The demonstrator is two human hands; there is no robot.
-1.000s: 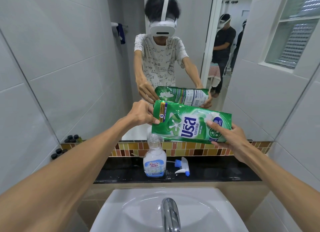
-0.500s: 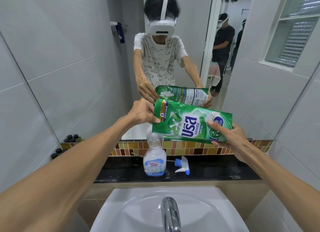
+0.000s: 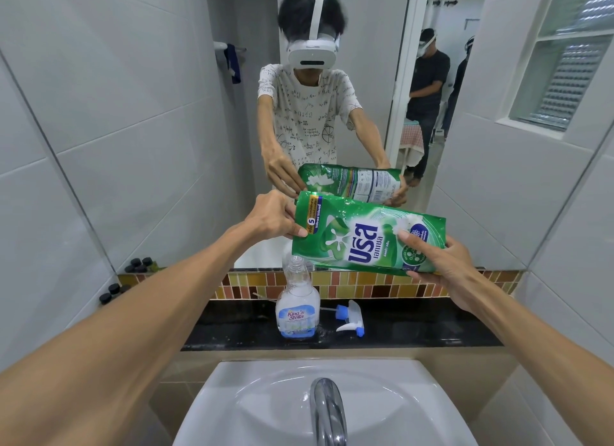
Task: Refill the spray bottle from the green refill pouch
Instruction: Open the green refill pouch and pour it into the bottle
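I hold the green refill pouch (image 3: 362,238) sideways in the air with both hands. My left hand (image 3: 270,218) pinches its top left corner. My right hand (image 3: 438,262) grips its right end, thumb on the front. Just below the pouch's lower left corner stands the clear spray bottle (image 3: 297,307), uncapped, upright on the black ledge (image 3: 415,329), with pale liquid in its lower half. Its blue and white spray head (image 3: 349,317) lies on the ledge to the right of the bottle.
A white sink (image 3: 262,409) with a chrome tap (image 3: 327,409) sits below the ledge. A mirror (image 3: 166,113) behind the ledge reflects me and the pouch. Small dark-capped bottles (image 3: 111,292) stand at the ledge's far left. Tiled walls close in on both sides.
The pouch has tilted slightly, its left end now a little lower toward the bottle's mouth. Both hands keep the same grip. The bottle and spray head have not moved.
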